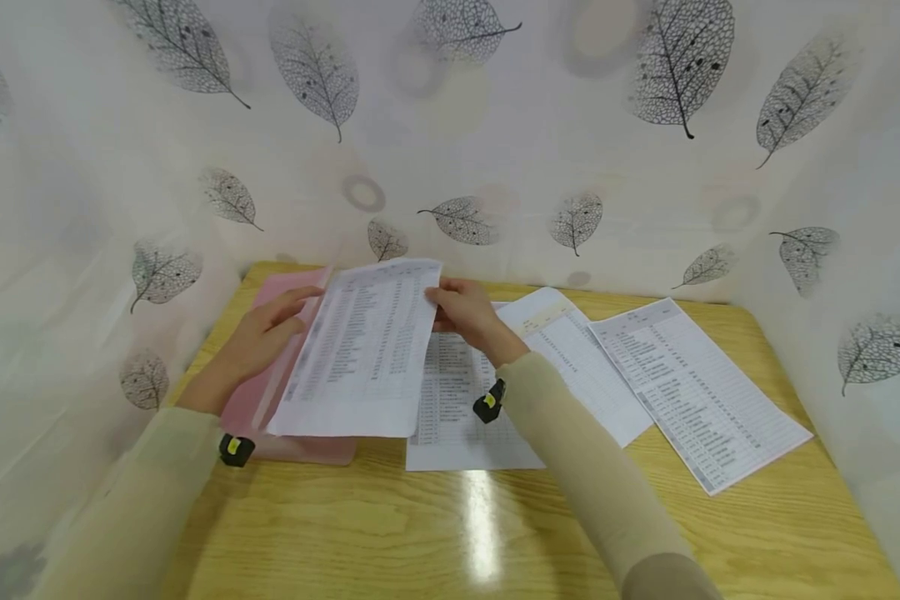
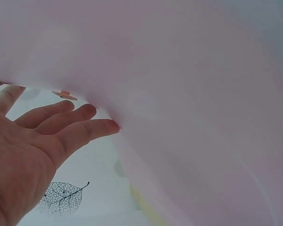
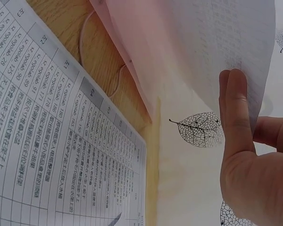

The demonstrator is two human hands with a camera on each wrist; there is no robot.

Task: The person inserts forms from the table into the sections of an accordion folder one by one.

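Your right hand [image 1: 467,312] was grasping a printed sheet [image 1: 360,342] near its upper right corner, thumb and fingers on opposite faces, so that it hung over the pink folder [image 1: 252,408] on the counter [image 1: 360,529]. Your left hand [image 1: 261,337] was released, its fingers loosely extended, a fingertip touching the folder's raised cover. The head view gave you all three other sheets [image 1: 693,392], partly overlapping to the right. Only the left wrist view showed you a small orange piece [image 2: 63,97] near those fingertips; only the right wrist view caught the held sheet's reverse, print faintly showing through, and a thin cord [image 3: 80,42] beside the folder.
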